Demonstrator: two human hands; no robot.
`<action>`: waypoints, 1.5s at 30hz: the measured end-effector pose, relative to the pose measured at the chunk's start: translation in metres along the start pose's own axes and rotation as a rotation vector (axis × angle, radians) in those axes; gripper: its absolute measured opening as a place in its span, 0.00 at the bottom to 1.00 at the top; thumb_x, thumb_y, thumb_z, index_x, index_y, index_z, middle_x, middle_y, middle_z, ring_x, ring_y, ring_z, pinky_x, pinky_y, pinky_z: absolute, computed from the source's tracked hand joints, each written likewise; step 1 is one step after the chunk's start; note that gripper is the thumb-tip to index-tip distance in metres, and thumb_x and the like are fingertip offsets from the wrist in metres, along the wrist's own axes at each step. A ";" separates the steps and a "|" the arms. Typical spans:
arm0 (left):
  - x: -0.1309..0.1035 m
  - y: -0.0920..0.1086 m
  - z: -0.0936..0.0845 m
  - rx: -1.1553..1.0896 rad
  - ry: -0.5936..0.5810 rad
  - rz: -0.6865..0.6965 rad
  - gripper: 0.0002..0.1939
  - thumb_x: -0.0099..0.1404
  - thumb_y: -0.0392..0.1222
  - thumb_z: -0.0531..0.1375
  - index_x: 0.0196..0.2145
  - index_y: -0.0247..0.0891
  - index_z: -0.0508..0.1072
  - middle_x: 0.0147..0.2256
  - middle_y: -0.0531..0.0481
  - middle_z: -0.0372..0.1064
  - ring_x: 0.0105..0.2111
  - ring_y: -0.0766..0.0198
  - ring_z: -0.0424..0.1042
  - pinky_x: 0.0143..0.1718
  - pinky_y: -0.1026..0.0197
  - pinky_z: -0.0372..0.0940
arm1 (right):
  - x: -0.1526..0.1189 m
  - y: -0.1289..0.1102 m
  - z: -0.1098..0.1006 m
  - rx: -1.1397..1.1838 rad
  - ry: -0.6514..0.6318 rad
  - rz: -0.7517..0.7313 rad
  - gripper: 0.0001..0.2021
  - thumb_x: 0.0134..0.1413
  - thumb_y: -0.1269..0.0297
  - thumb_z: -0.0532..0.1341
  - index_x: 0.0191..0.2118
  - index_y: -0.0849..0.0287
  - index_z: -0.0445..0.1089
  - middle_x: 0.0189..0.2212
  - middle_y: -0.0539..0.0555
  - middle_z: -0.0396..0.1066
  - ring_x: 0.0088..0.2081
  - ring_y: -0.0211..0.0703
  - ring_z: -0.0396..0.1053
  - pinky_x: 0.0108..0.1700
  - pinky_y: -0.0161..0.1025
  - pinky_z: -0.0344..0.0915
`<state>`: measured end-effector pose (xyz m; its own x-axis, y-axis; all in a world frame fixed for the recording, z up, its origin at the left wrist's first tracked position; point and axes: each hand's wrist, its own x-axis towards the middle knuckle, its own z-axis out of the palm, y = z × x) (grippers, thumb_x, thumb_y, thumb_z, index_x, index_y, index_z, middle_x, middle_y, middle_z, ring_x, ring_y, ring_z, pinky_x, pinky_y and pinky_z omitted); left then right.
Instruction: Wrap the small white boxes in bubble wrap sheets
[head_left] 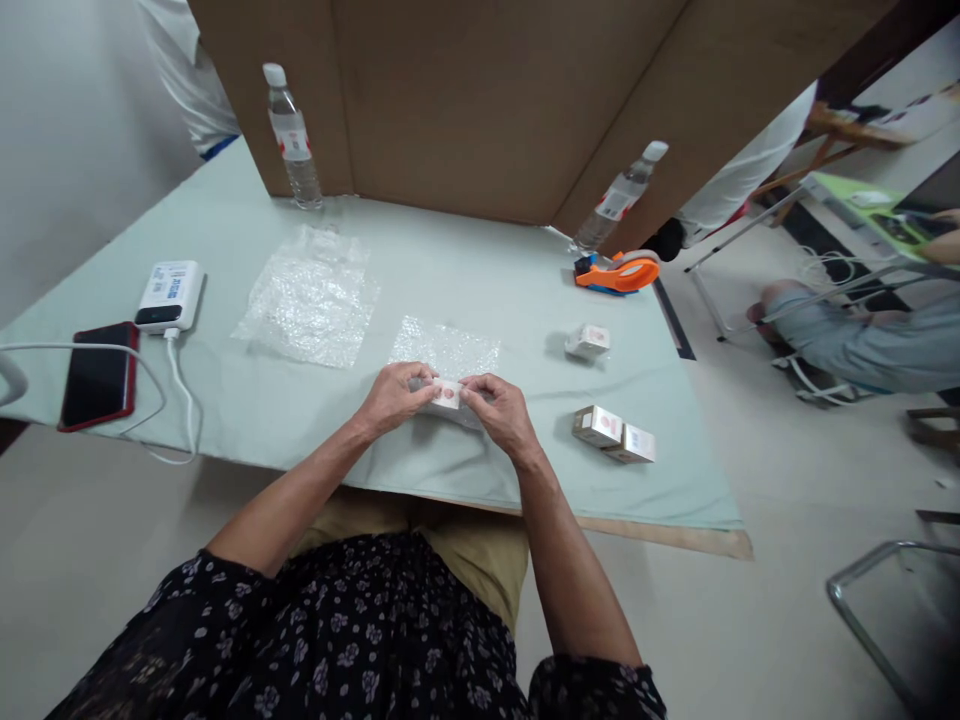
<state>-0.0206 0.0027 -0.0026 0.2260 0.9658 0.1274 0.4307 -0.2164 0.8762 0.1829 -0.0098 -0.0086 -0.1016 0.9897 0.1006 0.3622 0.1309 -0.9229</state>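
Note:
A small white box [448,394] with a reddish mark on top lies at the near middle of the table, on a piece of bubble wrap [457,346]. My left hand [400,398] pinches its left end, thumb and fingers closed. At the opposite end my right hand [501,408] grips the box the same way, partly covering it. Clear wrap shows along the box's near side, beneath my fingers. How far the wrap goes around the box I cannot tell.
To the right stand a small wrapped box [589,342], two small boxes [613,434] side by side and an orange tape dispenser [616,272]. More bubble wrap [311,300], a power bank [171,296] and a phone [99,376] lie left. Bottles [294,140] stand before a cardboard panel [480,110].

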 end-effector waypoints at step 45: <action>-0.024 -0.008 -0.040 0.426 0.037 -0.366 0.21 0.55 0.56 0.64 0.40 0.38 0.73 0.32 0.44 0.75 0.34 0.53 0.74 0.35 0.56 0.65 | -0.032 -0.040 0.019 -1.005 -0.187 -0.512 0.09 0.63 0.64 0.60 0.48 0.51 0.69 0.44 0.55 0.72 0.42 0.49 0.61 0.44 0.46 0.52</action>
<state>-0.0649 -0.0134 0.0060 -0.0324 0.9914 -0.1268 0.7917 0.1029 0.6021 0.1545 -0.0477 0.0181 -0.5566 0.7940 0.2446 0.8073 0.5864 -0.0665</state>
